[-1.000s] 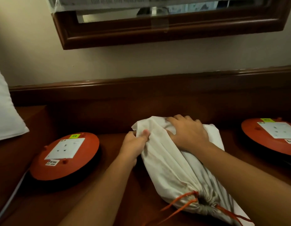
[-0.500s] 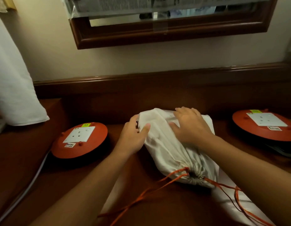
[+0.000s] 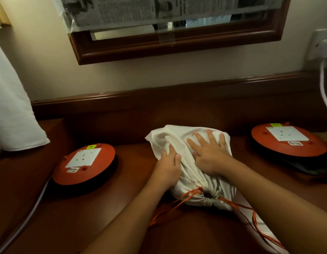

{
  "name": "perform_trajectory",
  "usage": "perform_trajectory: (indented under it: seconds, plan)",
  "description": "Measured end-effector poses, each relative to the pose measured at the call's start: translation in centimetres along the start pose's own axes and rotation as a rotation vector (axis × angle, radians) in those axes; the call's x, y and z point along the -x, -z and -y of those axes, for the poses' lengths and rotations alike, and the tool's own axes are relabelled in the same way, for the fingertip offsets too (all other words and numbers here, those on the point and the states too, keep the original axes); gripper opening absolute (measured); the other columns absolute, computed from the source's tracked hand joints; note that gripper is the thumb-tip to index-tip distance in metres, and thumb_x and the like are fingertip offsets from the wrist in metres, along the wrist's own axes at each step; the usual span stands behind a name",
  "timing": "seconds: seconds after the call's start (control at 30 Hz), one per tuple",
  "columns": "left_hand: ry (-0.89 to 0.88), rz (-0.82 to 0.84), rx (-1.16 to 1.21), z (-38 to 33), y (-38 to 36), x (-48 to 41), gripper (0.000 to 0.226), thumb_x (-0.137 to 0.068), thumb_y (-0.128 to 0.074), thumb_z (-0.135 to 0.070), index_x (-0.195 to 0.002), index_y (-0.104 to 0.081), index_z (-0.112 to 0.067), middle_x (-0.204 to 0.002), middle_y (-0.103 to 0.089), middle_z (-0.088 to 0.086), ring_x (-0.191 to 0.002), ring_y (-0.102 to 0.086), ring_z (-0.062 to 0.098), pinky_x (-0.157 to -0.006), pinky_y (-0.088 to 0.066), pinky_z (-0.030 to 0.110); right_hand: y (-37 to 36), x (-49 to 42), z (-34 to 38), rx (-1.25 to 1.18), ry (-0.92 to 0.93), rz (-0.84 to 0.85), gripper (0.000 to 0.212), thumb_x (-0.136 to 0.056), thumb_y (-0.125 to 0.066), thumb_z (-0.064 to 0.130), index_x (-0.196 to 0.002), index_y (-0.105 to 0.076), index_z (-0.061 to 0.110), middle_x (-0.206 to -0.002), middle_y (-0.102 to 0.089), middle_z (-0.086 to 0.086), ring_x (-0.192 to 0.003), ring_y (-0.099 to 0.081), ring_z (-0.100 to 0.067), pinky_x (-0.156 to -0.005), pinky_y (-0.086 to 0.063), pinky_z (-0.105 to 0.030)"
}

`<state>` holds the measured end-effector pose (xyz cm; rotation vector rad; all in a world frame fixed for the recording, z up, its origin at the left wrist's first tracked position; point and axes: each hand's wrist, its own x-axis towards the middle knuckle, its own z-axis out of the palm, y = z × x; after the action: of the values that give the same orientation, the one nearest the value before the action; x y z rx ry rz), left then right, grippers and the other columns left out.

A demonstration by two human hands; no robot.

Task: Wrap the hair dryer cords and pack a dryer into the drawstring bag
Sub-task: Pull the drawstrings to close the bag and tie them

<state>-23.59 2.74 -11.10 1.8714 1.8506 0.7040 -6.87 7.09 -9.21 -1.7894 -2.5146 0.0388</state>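
Observation:
A cream drawstring bag (image 3: 179,133) lies bulging on the dark wooden desk (image 3: 133,213), its gathered mouth (image 3: 209,197) pulled nearly closed and facing me. Orange drawstrings (image 3: 177,203) trail from the mouth over the desk toward me and to the right. My left hand (image 3: 167,168) pinches a fold of the cloth on the bag's left side. My right hand (image 3: 208,153) lies flat on top of the bag with its fingers spread. What is inside the bag is hidden; no hair dryer or cord shows.
An orange extension reel (image 3: 84,163) with a white socket sits left of the bag, a second orange reel (image 3: 287,140) at the right. A white pillow (image 3: 10,110) hangs at the far left. A framed mirror (image 3: 173,39) is on the wall. A white cable (image 3: 323,85) drops from a wall socket.
My right hand has opened from a curled grip to lying flat on the bag. The view has tilted up and back, showing more of the drawstrings and the wall.

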Motion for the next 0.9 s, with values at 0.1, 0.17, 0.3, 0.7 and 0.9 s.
perform_trajectory:
  seconds: [0.1, 0.17, 0.3, 0.7, 0.9]
  plan:
    - [0.017, 0.055, -0.01, -0.7, 1.0, 0.7, 0.057, -0.109, -0.026, -0.039, -0.162, -0.011, -0.025, -0.165, -0.024, 0.018, -0.143, -0.037, 0.042, -0.109, -0.037, 0.042, 0.5, 0.5, 0.1, -0.037, 0.003, -0.012, 0.057, -0.102, -0.019, 0.045, -0.156, -0.005, 0.04, -0.167, 0.01, 0.003, -0.15, 0.022, -0.032, -0.115, 0.018, -0.061]
    - [0.039, 0.076, -0.024, -1.1, 2.2, 1.8, 0.059, -0.108, -0.029, -0.043, -0.162, -0.014, -0.024, -0.165, -0.024, 0.019, -0.148, -0.031, 0.041, -0.113, -0.034, 0.043, 1.0, 1.7, 0.5, -0.121, -0.01, -0.107, 0.056, -0.103, -0.019, 0.046, -0.156, -0.02, 0.03, -0.168, -0.005, -0.004, -0.152, 0.009, -0.03, -0.119, 0.009, -0.059]
    - [-0.111, -0.076, -0.036, -1.5, 3.6, 5.6, 0.055, -0.106, -0.043, -0.04, -0.154, -0.038, -0.014, -0.16, -0.04, 0.01, -0.145, -0.04, 0.027, -0.115, -0.034, 0.034, 2.1, 6.2, 1.6, -0.176, -0.005, -0.236, 0.054, -0.104, -0.026, 0.04, -0.152, -0.032, 0.016, -0.164, -0.021, -0.005, -0.153, -0.007, -0.026, -0.123, -0.003, -0.051]
    - [-0.278, -0.016, -0.395, -0.2, 0.3, 11.3, 0.062, -0.108, -0.038, -0.04, -0.162, -0.014, -0.021, -0.171, -0.004, 0.001, -0.158, -0.001, 0.018, -0.118, -0.03, 0.038, -3.4, 12.4, 2.2, -0.091, 0.061, -0.208, 0.077, -0.097, 0.007, 0.057, -0.152, -0.034, 0.021, -0.159, -0.035, -0.004, -0.15, -0.018, -0.035, -0.119, -0.011, -0.054]
    - [-0.247, -0.021, -0.4, 0.0, -0.2, 10.5, 0.059, -0.108, -0.038, -0.04, -0.161, -0.018, -0.023, -0.171, -0.004, -0.001, -0.158, 0.001, 0.017, -0.112, -0.039, 0.043, -3.6, 12.1, 2.0, -0.078, 0.057, -0.23, 0.086, -0.09, 0.018, 0.059, -0.155, -0.025, 0.024, -0.163, -0.027, 0.0, -0.153, -0.008, -0.03, -0.12, 0.001, -0.048]
